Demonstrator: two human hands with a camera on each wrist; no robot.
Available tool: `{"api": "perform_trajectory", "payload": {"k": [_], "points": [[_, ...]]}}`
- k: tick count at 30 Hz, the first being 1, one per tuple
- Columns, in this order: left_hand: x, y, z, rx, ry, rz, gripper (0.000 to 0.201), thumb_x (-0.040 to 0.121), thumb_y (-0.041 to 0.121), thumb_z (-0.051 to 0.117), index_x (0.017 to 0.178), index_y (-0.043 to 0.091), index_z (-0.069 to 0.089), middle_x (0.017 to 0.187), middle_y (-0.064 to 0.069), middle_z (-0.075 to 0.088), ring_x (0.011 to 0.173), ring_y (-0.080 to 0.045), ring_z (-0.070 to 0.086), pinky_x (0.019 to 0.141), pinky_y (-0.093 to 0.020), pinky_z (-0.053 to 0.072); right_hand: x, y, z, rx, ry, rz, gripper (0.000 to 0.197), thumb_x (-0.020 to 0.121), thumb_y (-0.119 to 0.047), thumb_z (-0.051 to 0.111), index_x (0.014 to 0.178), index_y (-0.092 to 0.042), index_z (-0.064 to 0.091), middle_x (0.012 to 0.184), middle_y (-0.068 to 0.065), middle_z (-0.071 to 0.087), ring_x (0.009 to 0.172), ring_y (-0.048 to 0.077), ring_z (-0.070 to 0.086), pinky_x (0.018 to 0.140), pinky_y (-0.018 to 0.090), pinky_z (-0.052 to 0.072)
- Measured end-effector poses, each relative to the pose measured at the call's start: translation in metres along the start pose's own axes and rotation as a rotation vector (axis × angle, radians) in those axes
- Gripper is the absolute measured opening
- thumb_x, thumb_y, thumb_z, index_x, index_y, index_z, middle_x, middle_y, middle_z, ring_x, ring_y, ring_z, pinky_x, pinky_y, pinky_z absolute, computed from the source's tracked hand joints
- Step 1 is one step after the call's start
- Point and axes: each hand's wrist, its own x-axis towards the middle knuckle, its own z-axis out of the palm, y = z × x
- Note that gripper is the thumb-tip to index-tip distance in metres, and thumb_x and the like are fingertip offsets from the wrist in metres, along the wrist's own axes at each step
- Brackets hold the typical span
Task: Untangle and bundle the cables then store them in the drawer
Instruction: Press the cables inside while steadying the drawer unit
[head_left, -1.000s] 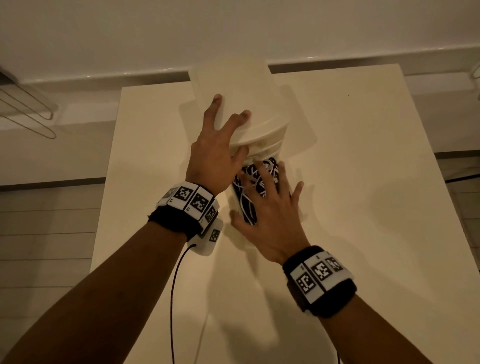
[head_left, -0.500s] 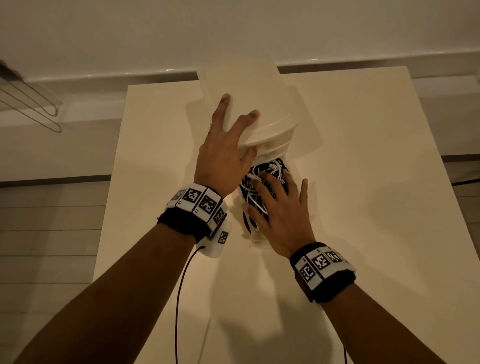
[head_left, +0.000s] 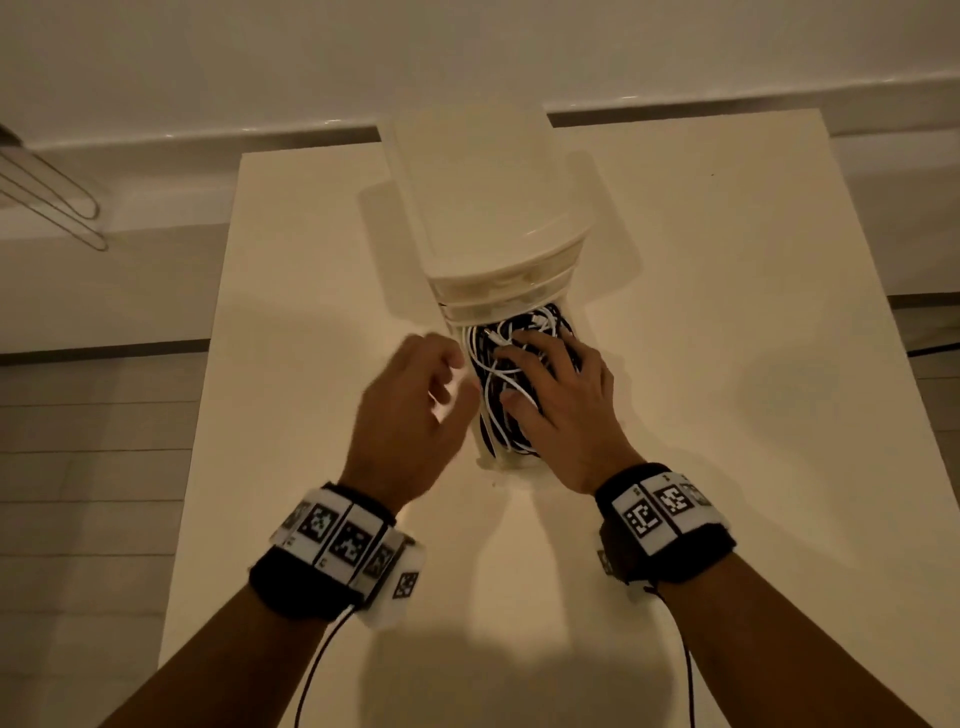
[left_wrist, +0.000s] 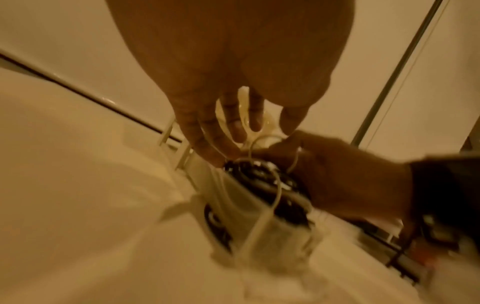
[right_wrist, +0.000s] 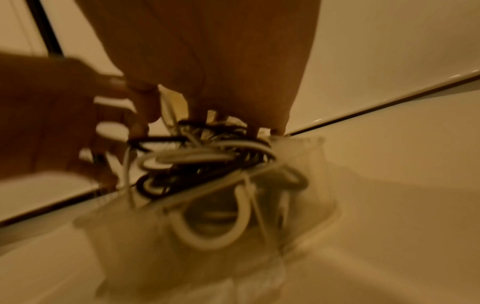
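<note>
A small white drawer unit (head_left: 483, 197) stands on the table, its lowest clear drawer (head_left: 506, 462) pulled out toward me. A tangle of black and white cables (head_left: 493, 364) fills that drawer. My right hand (head_left: 540, 374) lies on top of the tangle, fingers curled down into it and thumb at its left side; the right wrist view shows the fingertips sunk among the cables (right_wrist: 202, 160) above the drawer wall (right_wrist: 233, 236). My left hand (head_left: 441, 374) hovers just left of the drawer, fingers loosely curled and empty, and hangs above the cables (left_wrist: 259, 179) in the left wrist view.
The cream table (head_left: 727, 364) has bare surface on both sides of the drawer unit; its left edge is near my left forearm. A wire rack (head_left: 52, 202) stands off the table at the far left. A wall runs behind the table.
My left hand has let go of the top of the drawer unit and dropped to the drawer's left side. My right hand's fingers have curled into the cables.
</note>
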Motion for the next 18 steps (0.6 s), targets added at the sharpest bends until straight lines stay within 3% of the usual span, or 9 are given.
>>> {"api": "perform_trajectory", "payload": {"k": [2, 3, 7, 9, 11, 12, 14, 16, 18], "points": [[-0.014, -0.008, 0.016, -0.09, -0.184, -0.027, 0.018, 0.1, 0.037, 0.055, 0.113, 0.024, 0.055, 0.102, 0.011, 0.053, 0.09, -0.012, 0.06, 0.075, -0.04, 0.055, 0.001, 0.005, -0.009, 0.094, -0.058, 0.001, 0.062, 0.085, -0.063, 0.028, 0.143, -0.044, 0.04, 0.153, -0.021, 0.028, 0.14, 0.021, 0.016, 0.115, 0.043, 0.016], [-0.017, -0.011, 0.024, -0.102, -0.214, -0.018, 0.023, 0.102, 0.042, 0.05, 0.116, 0.025, 0.055, 0.105, 0.013, 0.052, 0.097, -0.013, 0.059, 0.081, -0.041, 0.054, 0.002, 0.008, -0.014, 0.148, -0.095, 0.003, 0.063, 0.085, -0.065, 0.031, 0.144, -0.046, 0.037, 0.154, -0.023, 0.027, 0.141, 0.019, 0.013, 0.116, 0.042, 0.014], [-0.001, -0.008, 0.048, 0.015, -0.134, -0.009, 0.03, 0.106, 0.045, 0.033, 0.105, 0.024, 0.054, 0.099, 0.01, 0.053, 0.091, -0.019, 0.052, 0.081, -0.043, 0.047, 0.002, 0.018, -0.03, 0.389, -0.18, 0.022, 0.072, 0.093, -0.04, 0.061, 0.153, -0.043, 0.021, 0.156, -0.022, 0.025, 0.144, 0.007, 0.01, 0.121, 0.043, 0.016], [0.01, -0.005, 0.06, 0.156, -0.089, -0.012, 0.029, 0.107, 0.041, 0.033, 0.1, 0.022, 0.054, 0.093, 0.006, 0.057, 0.085, -0.022, 0.05, 0.074, -0.045, 0.046, 0.003, 0.022, -0.032, 0.449, -0.093, -0.042, 0.076, 0.089, -0.028, 0.07, 0.153, -0.033, 0.028, 0.159, -0.017, 0.022, 0.145, 0.003, 0.017, 0.119, 0.029, 0.02], [0.018, -0.005, 0.072, 0.292, -0.044, -0.001, 0.029, 0.105, 0.037, 0.036, 0.099, 0.019, 0.058, 0.091, 0.001, 0.061, 0.083, -0.026, 0.053, 0.067, -0.041, 0.045, 0.002, 0.026, -0.031, 0.512, 0.041, -0.06, 0.069, 0.088, -0.022, 0.073, 0.149, -0.023, 0.04, 0.159, -0.012, 0.023, 0.141, -0.008, 0.022, 0.111, 0.009, 0.021], [0.02, -0.007, 0.077, 0.345, -0.027, 0.001, 0.029, 0.104, 0.036, 0.036, 0.099, 0.018, 0.059, 0.091, -0.001, 0.062, 0.083, -0.028, 0.055, 0.065, -0.039, 0.044, 0.001, 0.028, -0.029, 0.509, 0.092, -0.044, 0.064, 0.09, -0.022, 0.071, 0.147, -0.021, 0.043, 0.158, -0.011, 0.026, 0.139, -0.011, 0.024, 0.108, 0.005, 0.021], [0.023, -0.011, 0.084, 0.413, -0.007, -0.009, 0.032, 0.103, 0.036, 0.036, 0.098, 0.017, 0.061, 0.091, -0.003, 0.064, 0.083, -0.031, 0.056, 0.063, -0.039, 0.041, -0.002, 0.032, -0.023, 0.357, 0.163, -0.004, 0.056, 0.095, -0.03, 0.063, 0.147, -0.022, 0.043, 0.158, -0.009, 0.028, 0.139, 0.001, 0.026, 0.111, 0.014, 0.02], [0.022, -0.012, 0.087, 0.447, 0.021, -0.01, 0.032, 0.103, 0.037, 0.037, 0.098, 0.017, 0.062, 0.091, -0.005, 0.064, 0.083, -0.032, 0.054, 0.062, -0.039, 0.041, -0.006, 0.032, -0.014, 0.125, 0.161, -0.029, 0.055, 0.102, -0.035, 0.049, 0.152, -0.021, 0.032, 0.161, -0.006, 0.023, 0.145, 0.014, 0.017, 0.118, 0.026, 0.014], [0.019, -0.013, 0.088, 0.428, 0.038, -0.036, 0.034, 0.103, 0.039, 0.037, 0.099, 0.017, 0.063, 0.094, -0.007, 0.062, 0.085, -0.031, 0.05, 0.063, -0.038, 0.041, -0.004, 0.03, -0.004, 0.036, 0.101, -0.113, 0.052, 0.107, -0.029, 0.035, 0.155, -0.016, 0.022, 0.163, -0.001, 0.017, 0.149, 0.012, 0.009, 0.123, 0.031, 0.01]]}}
